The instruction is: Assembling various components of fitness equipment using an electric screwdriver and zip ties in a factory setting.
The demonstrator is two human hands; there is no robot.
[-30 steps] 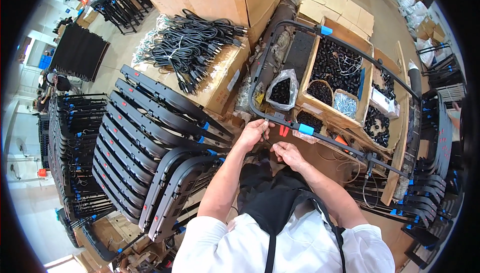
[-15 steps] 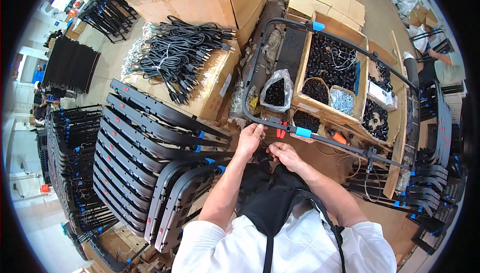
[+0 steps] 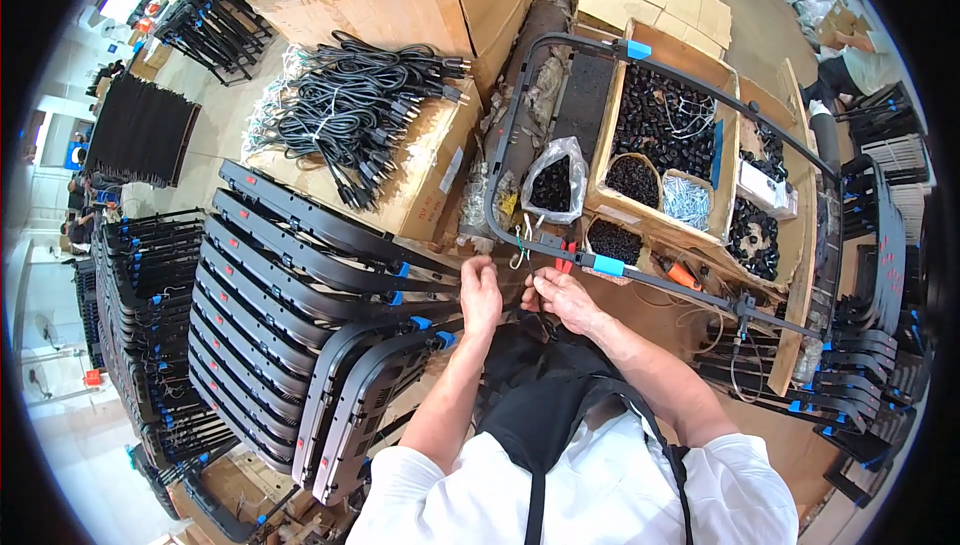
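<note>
A black tubular frame [image 3: 512,110] with blue tape lies across in front of me, its near bar passing just beyond my hands. Thin white and green wires [image 3: 520,247] hang from its near left corner. My left hand [image 3: 481,297] is closed just left of those wires, off the bar; whatever its fingers hold is hidden. Below the near bar, my right hand [image 3: 563,300] pinches what looks like a thin black cable [image 3: 543,321] that runs down toward my apron. Beside the blue tape, red-handled pliers [image 3: 567,257] stand by the bar.
Black curved panels [image 3: 262,290] are stacked to my left. Bundled power cords [image 3: 345,110] lie on a cardboard box [image 3: 425,185]. Beyond the frame stand a wooden bin [image 3: 597,185] of black parts and screws [image 3: 686,201], and a plastic bag [image 3: 556,180] of small black pieces. An orange-handled tool [image 3: 683,275] lies near the bin.
My left hand has come off the frame's bar and moved left and slightly down. The white and green wires now show at the corner. My right hand has shifted slightly left and up.
</note>
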